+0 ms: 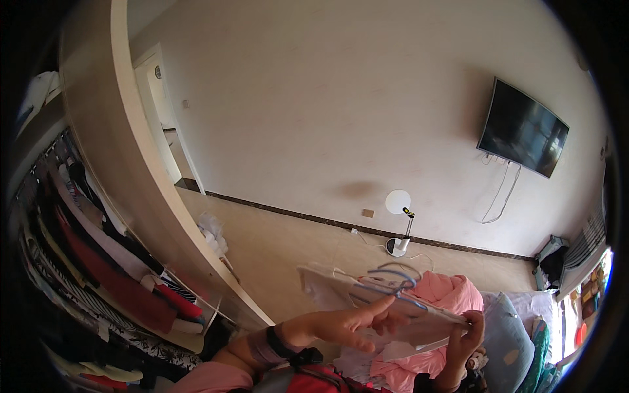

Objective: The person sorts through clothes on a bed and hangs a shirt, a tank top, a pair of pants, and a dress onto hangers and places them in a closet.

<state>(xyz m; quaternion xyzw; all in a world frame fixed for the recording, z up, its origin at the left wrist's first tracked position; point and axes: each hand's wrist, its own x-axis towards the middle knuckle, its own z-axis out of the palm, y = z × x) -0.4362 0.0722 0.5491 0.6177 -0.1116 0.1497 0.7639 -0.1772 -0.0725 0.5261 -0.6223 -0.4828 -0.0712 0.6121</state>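
A light-coloured garment [417, 326] hangs on blue and white clothes hangers [393, 287] in front of me. My right hand [469, 331] is closed around the garment and hanger at their right end. With fingers spread, my left hand [361, 324] is just in front of the hangers and holds nothing that I can see. The hanger hooks stick up above my left hand. Part of the garment at the left is blurred.
At the left, a wardrobe with a thick side panel [162, 196] holds many hanging clothes [103, 275]. Beyond the garment lie pink bedding [452, 292] and a blue pillow [508, 339]. A white lamp [397, 245] with a cord stands on the floor by the wall.
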